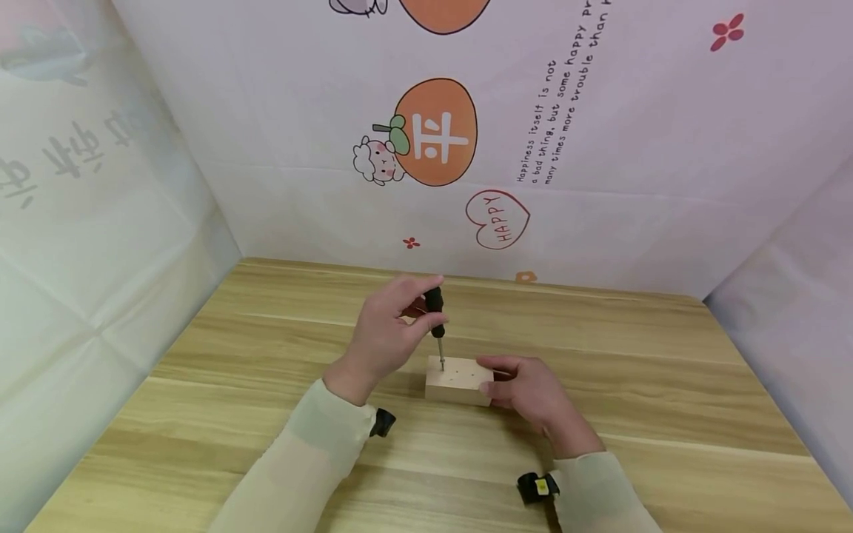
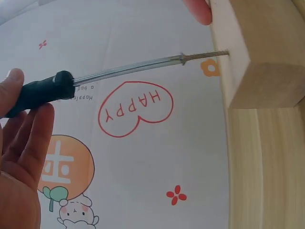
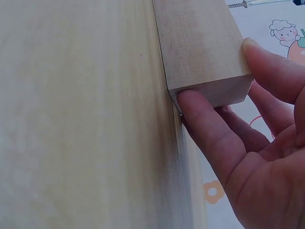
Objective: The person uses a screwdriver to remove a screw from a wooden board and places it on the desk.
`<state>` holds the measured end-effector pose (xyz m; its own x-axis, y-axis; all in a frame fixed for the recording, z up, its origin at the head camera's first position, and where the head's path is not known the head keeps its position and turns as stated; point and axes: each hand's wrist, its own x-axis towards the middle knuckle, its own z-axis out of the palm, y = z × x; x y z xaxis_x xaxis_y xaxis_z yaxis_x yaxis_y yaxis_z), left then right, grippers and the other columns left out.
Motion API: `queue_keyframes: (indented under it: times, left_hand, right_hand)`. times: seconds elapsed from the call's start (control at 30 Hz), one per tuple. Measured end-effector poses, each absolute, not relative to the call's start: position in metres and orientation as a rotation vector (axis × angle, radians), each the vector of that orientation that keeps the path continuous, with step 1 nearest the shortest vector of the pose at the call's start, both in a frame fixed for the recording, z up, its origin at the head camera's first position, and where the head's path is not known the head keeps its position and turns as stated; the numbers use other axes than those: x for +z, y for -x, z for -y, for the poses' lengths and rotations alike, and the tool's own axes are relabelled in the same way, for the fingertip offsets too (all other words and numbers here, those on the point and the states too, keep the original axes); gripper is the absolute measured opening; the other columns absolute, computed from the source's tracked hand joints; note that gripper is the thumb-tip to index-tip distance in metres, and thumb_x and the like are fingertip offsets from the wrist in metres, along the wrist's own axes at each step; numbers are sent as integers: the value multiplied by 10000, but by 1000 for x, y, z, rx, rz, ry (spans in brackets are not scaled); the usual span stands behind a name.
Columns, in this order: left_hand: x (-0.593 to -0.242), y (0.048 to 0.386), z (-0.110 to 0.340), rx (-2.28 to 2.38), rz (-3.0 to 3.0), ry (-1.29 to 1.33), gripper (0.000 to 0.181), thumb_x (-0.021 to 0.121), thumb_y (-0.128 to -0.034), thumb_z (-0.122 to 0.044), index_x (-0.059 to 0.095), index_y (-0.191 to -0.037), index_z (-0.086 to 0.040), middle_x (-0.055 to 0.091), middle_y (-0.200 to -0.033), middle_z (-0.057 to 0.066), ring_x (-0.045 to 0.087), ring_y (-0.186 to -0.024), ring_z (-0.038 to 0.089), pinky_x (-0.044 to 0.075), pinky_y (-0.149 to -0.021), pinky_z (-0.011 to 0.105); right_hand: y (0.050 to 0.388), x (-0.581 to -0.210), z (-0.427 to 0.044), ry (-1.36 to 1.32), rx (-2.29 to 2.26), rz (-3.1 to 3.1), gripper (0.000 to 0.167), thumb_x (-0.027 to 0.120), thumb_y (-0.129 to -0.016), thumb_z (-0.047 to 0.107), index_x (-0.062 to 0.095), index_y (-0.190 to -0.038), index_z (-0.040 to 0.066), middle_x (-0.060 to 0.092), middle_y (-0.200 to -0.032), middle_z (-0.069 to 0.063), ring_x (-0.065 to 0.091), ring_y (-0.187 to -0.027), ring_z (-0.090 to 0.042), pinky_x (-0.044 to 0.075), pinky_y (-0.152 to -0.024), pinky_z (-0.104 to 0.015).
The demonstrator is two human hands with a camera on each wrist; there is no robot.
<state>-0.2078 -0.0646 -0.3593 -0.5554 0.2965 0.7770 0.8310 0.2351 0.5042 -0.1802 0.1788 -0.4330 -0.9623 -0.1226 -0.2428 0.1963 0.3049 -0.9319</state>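
My left hand [image 1: 385,326] grips the black handle of a screwdriver [image 2: 50,89] between thumb and fingers. Its metal shaft points down and meets the head of a screw [image 2: 205,56]. That screw stands nearly upright in the top of a pale wooden block [image 1: 458,397], near its left end, with much of its thread showing above the wood. Several small dark marks dot the block's top. At the block's right end, my right hand [image 1: 533,390] holds it against the table, thumb and fingers around that end, as the right wrist view also shows.
The block lies on a wood-grain table [image 1: 253,355]. A white printed cloth [image 1: 300,215] with cartoon oranges, a heart and lettering hangs behind the table's far edge, and pale cloth walls rise at both sides. A small black camera sits at each wrist.
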Motion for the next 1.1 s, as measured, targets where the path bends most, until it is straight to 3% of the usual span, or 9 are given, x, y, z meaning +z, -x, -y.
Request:
queue_keyframes:
  times: [0.3, 0.53, 0.77, 1.0, 1.1]
  left_hand:
    - [-360, 209, 66, -1462, 1949, 1167, 463, 678, -895, 89, 606, -1344, 1, 629, -1225, 125, 629, -1023, 249, 581, -802, 311]
    - [-361, 210, 68, -1478, 1962, 1111, 465, 740, -868, 55, 636, -1318, -2, 661, -1116, 119, 651, -906, 188, 587, -762, 297]
    - [-360, 208, 69, -1561, 1991, 1104, 428, 636, -921, 76, 619, -1335, -28, 653, -1179, 91, 655, -1006, 256, 573, -840, 335]
    - [-358, 206, 70, -1607, 2000, 1029, 441, 736, -879, 39, 650, -1308, -21, 641, -1156, 89, 641, -964, 217, 588, -777, 327]
    - [-358, 206, 70, -1634, 1983, 1047, 428, 700, -897, 67, 643, -1313, -12, 643, -1176, 104, 641, -993, 226, 588, -788, 341]
  right_hand:
    - [179, -433, -180, -65, -1714, -2306, 396, 769, -864, 33, 710, -1251, 91, 608, -1284, -110, 662, -938, -222, 591, -766, -379]
    - [180, -433, -179, -60, -1705, -2313, 392, 768, -865, 32, 713, -1248, 93, 611, -1284, -109, 662, -943, -224, 592, -763, -379]
    - [180, -432, -179, -71, -1703, -2305, 392, 771, -861, 31, 715, -1244, 91, 601, -1301, -122, 665, -930, -228, 592, -764, -378]
    - [180, -432, -180, -52, -1707, -2299, 403, 770, -864, 39, 705, -1259, 85, 601, -1295, -124, 667, -915, -226, 591, -762, -378]
    - [180, -432, -180, -56, -1704, -2299, 405, 771, -863, 40, 704, -1260, 84, 602, -1293, -125, 666, -910, -225, 591, -761, -377]
